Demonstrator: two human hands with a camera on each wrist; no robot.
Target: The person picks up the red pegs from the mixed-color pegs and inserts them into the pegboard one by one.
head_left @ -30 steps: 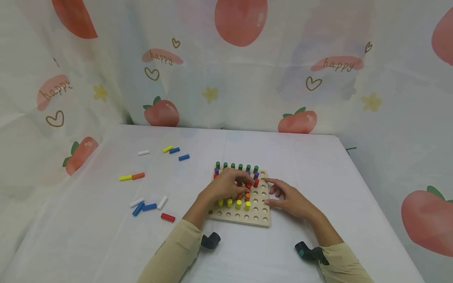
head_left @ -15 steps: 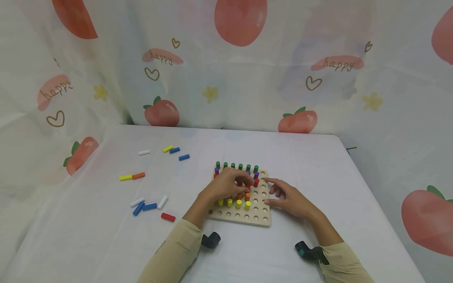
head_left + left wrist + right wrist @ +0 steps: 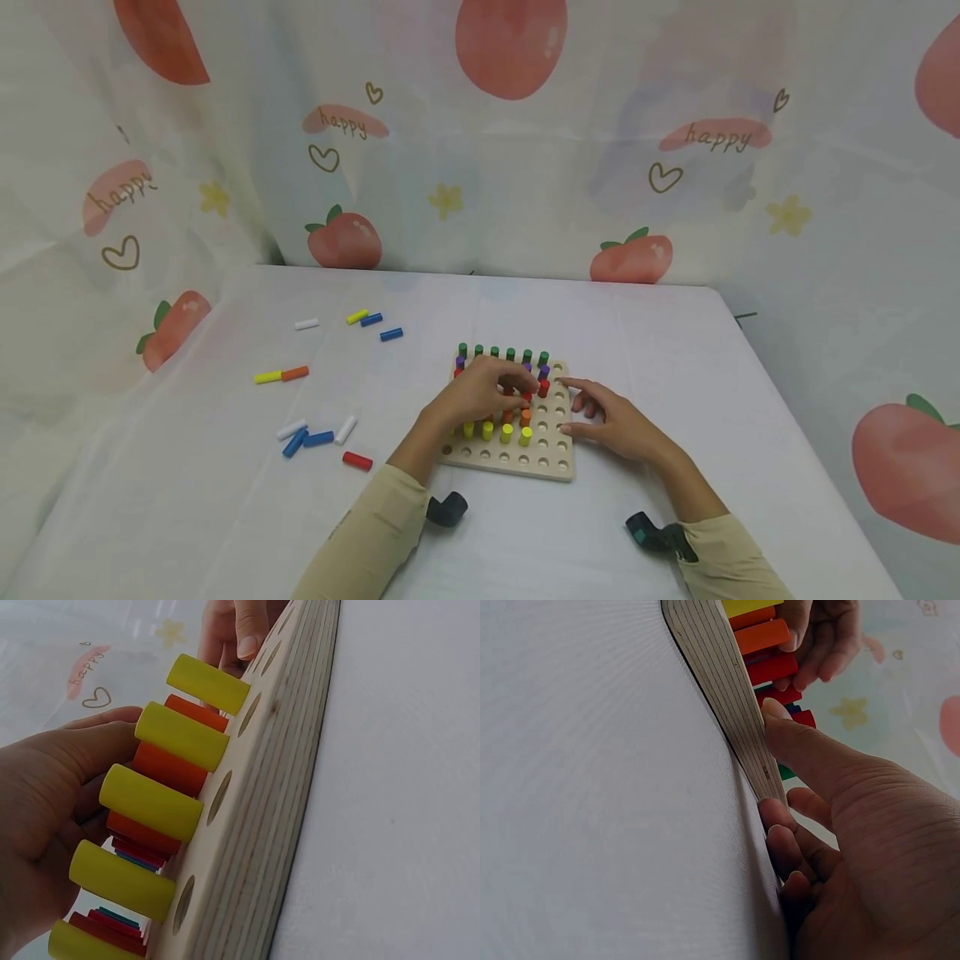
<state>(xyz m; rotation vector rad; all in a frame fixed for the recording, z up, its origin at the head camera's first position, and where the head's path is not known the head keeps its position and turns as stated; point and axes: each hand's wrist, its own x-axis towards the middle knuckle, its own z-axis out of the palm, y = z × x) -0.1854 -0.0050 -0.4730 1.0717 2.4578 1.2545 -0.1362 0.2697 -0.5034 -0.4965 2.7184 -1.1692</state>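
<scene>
A wooden pegboard [image 3: 517, 468] lies on the table, with rows of green, purple, red, orange and yellow pegs standing in its holes. My left hand [image 3: 480, 390] reaches over the rows, thumb and fingers closing around a red peg [image 3: 771, 670]; the hand hides several pegs behind it. At the board's right edge, my right hand [image 3: 618, 423] grips the pegboard, thumb on the top rim and curled fingers against the side in the right wrist view. The left wrist view shows a row of yellow pegs [image 3: 182, 735] in front of the left hand.
Loose pegs lie to the left: a red peg [image 3: 357, 461], blue peg [image 3: 318, 438], white peg [image 3: 346, 430], orange peg [image 3: 296, 373] and several others. Farther back is a yellow peg [image 3: 357, 317] beside blue ones. A printed curtain [image 3: 525, 183] stands behind the table.
</scene>
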